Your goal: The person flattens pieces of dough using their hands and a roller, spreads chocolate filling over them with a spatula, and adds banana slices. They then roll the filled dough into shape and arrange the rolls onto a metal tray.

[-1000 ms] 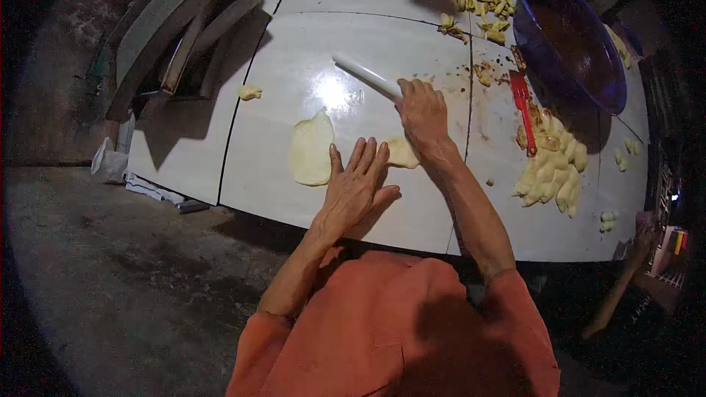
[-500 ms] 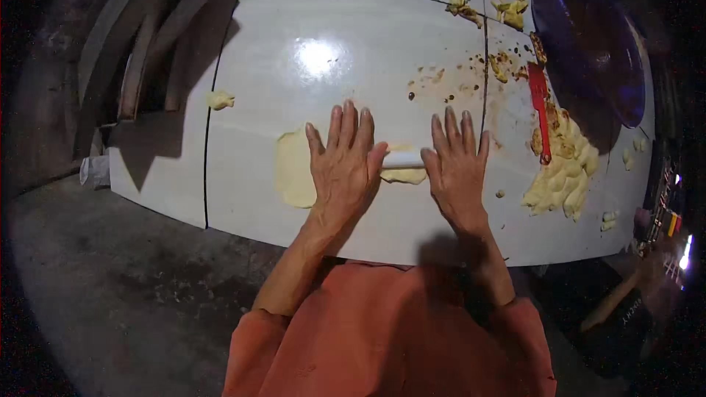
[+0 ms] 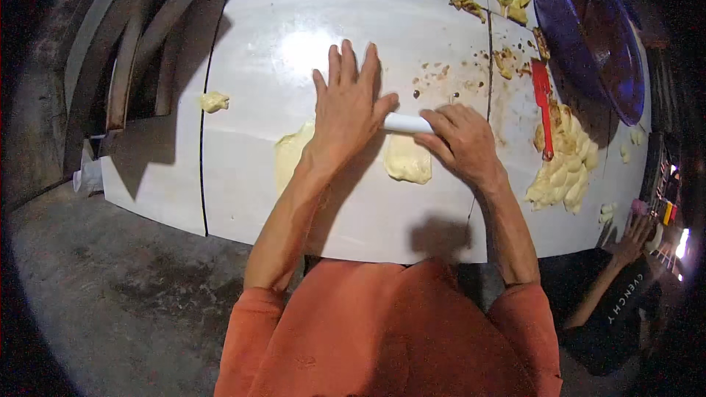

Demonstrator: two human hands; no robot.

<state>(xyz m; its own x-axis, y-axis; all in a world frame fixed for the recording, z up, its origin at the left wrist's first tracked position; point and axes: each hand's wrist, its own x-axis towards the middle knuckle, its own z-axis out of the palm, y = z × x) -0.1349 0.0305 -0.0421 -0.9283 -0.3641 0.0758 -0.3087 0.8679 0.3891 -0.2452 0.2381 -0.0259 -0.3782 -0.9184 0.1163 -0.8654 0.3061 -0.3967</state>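
white table (image 3: 235, 198): left hand (image 3: 347, 114) spread, right hand (image 3: 468, 140) curled round your pin (image 3: 407, 124); uneven pressure risked skewing six-o'clock dough (image 3: 408, 164).

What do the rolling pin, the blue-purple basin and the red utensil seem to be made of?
Rolling pin: probably plastic; it is smooth and plain white, with no wood grain showing.
Basin: likely plastic, judging by its deep, even colour and soft sheen.
Red utensil: perhaps plastic or silicone, one bright colour throughout; I can't tell which.
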